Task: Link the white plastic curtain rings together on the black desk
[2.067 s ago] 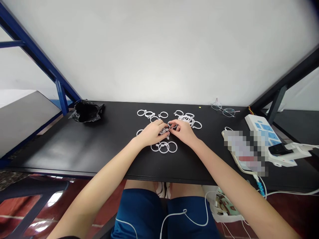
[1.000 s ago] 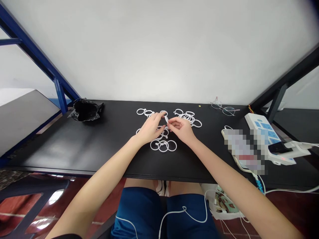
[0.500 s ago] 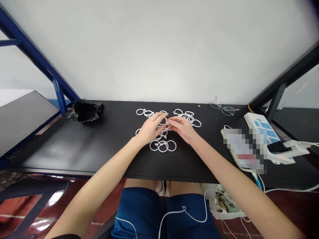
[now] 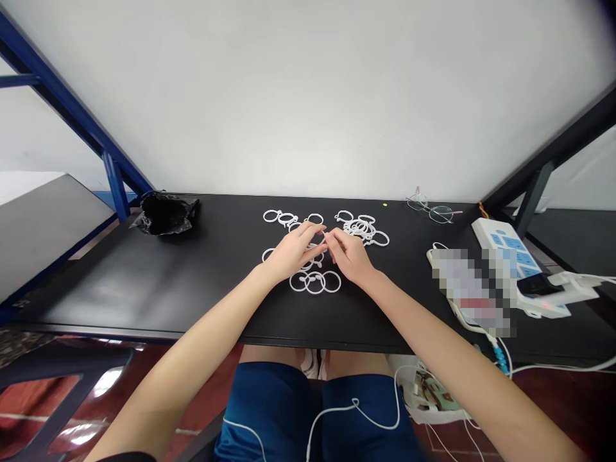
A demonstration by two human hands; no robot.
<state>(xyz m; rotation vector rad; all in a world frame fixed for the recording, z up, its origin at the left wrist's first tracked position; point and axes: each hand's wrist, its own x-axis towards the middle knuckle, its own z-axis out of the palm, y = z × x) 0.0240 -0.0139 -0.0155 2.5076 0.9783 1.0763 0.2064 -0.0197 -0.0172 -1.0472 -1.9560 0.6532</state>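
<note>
My left hand (image 4: pixel 294 251) and my right hand (image 4: pixel 352 255) meet over the middle of the black table. Between their fingertips is a white plastic curtain ring (image 4: pixel 324 234), mostly hidden by the fingers. The left thumb and fingers pinch it from one side; the right fingers are curled in on it from the other. Several like rings with small eyelets lie around the hands. One pile of rings (image 4: pixel 360 226) is just beyond my right hand, and a row of overlapping rings (image 4: pixel 315 283) lies nearer the front edge. My left hand covers part of another group.
An open black plastic bag (image 4: pixel 166 215) stands at the table's left. Eyeglasses (image 4: pixel 440 213) lie at the back right. A phone (image 4: pixel 462 289), its screen blurred, lies before a white power strip (image 4: pixel 510 247) with plugged-in cables. A white cable (image 4: pixel 356 405) crosses my lap.
My right hand has turned and its fingers have curled in more tightly at the ring. Less of the held ring shows now. My left hand has barely moved.
</note>
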